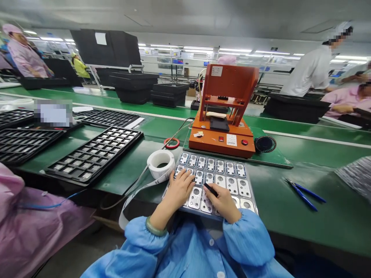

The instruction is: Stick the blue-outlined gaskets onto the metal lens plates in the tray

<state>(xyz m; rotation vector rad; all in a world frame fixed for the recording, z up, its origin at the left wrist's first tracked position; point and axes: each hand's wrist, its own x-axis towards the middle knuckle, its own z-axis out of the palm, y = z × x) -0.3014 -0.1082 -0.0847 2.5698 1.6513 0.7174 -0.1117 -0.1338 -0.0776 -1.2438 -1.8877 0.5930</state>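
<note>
A clear tray (252,190) at the table's front edge holds rows of small silver metal plates (232,185), each with a round opening; some in the far rows show dark blue edges. My left hand (182,188) lies over the tray's left side, fingers stretched out across the plates. In my right hand (225,204) is a short black stick-like tool (211,189), slanted with its tip at a plate in the middle row. Its exact kind cannot be made out. My palms hide several plates in the near rows.
Behind the tray stands an orange press machine (222,143) with a red button. A white tape roll (161,164) sits left of the tray; blue-handled pliers (304,193) lie to the right. Black compartment trays (98,154) fill the left. Co-workers (310,69) are around.
</note>
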